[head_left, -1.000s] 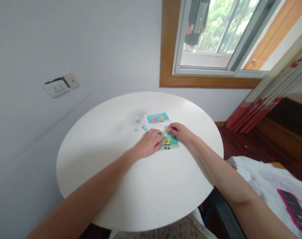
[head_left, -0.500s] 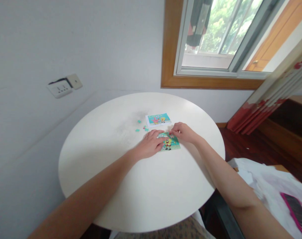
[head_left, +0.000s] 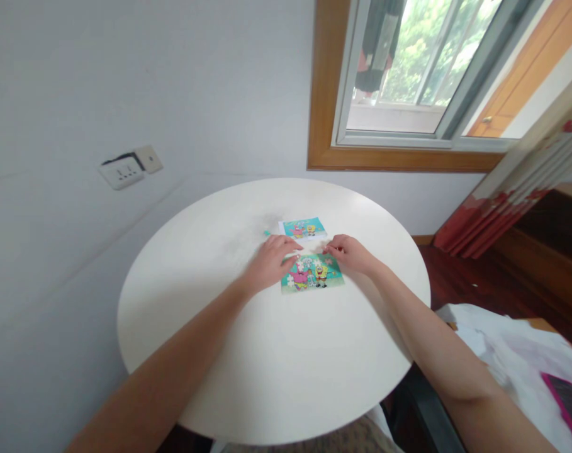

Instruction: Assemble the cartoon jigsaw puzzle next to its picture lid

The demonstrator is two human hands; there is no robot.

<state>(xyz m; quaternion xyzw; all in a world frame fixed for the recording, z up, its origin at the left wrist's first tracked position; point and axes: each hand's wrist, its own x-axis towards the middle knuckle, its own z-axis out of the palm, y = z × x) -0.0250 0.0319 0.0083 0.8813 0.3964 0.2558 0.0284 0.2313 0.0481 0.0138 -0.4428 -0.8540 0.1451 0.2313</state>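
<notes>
A flat jigsaw puzzle [head_left: 309, 282] with cartoon figures on a teal and green ground lies on the round white table [head_left: 248, 352]. White piece-shaped gaps show in its picture. My left hand [head_left: 270, 259] is open over the puzzle's upper left corner, fingers apart, thumb near its edge. At the upper right edge of the puzzle, my right hand [head_left: 349, 251] has thumb and fingers pinched together; what sits between them is too small to make out. A teal loose puzzle piece [head_left: 267, 233] lies just beyond my left hand, which hides the area below it.
Behind the puzzle lies a box or card [head_left: 305, 228] with a similar cartoon picture. To the right, a pink-edged phone [head_left: 569, 402] rests on white cloth [head_left: 498, 352]. A wall [head_left: 210, 94] and a window frame [head_left: 399, 157] stand beyond the table.
My left hand has shifted left off the middle of the puzzle, uncovering more of its picture and covering most of the loose pieces. My right hand stays pinched near the upper right edge.
</notes>
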